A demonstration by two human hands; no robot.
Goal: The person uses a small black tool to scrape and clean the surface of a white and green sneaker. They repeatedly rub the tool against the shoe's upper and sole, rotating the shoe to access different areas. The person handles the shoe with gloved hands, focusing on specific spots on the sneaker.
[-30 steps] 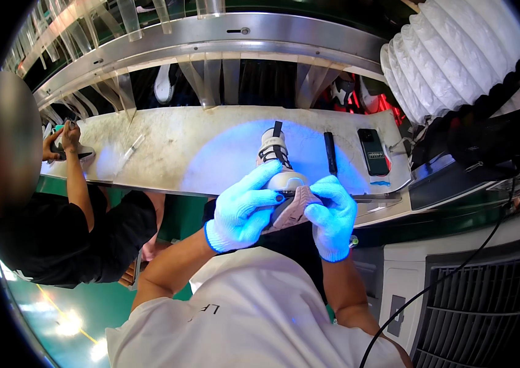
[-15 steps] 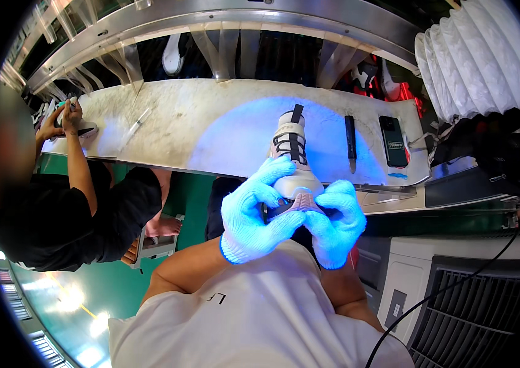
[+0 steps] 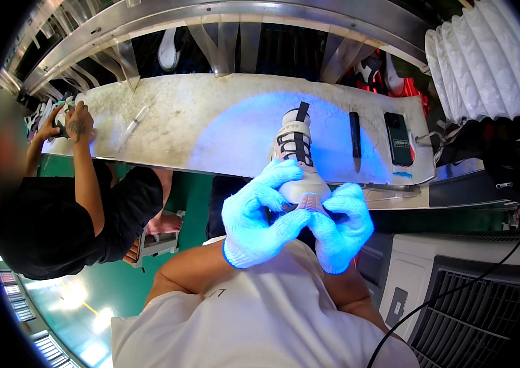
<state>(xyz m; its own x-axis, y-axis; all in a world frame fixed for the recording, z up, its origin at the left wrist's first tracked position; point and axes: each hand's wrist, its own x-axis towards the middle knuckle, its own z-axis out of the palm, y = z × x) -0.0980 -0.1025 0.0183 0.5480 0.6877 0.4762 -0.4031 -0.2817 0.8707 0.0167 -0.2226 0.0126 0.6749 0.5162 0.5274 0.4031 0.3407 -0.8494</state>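
Observation:
A light-coloured sneaker (image 3: 305, 186) with dark straps and a black pull tab points its toe toward me at the table's front edge, under blue light. My left hand (image 3: 260, 214), in a white knit glove, grips the left side of the toe, its thumb by the pinkish sole tip. My right hand (image 3: 341, 226), gloved the same way, is closed on the right side of the toe, fingers curled at the sole edge. Both thumbs nearly meet at the front of the sole. The gloves hide the sides of the toe.
On the worktable (image 3: 168, 116) lie a dark-handled knife (image 3: 355, 141), a phone (image 3: 398, 140) and a clear slim tube (image 3: 132, 127). A co-worker (image 3: 57, 208) handles another shoe at the left. Behind, clear strips hang before a rack holding a shoe (image 3: 168, 50). A white ribbed duct (image 3: 487, 64) stands at right.
The view has shifted slightly. My hands keep their hold on the sneaker's toe, with the right hand a little farther right. The co-worker's hands have turned around their shoe.

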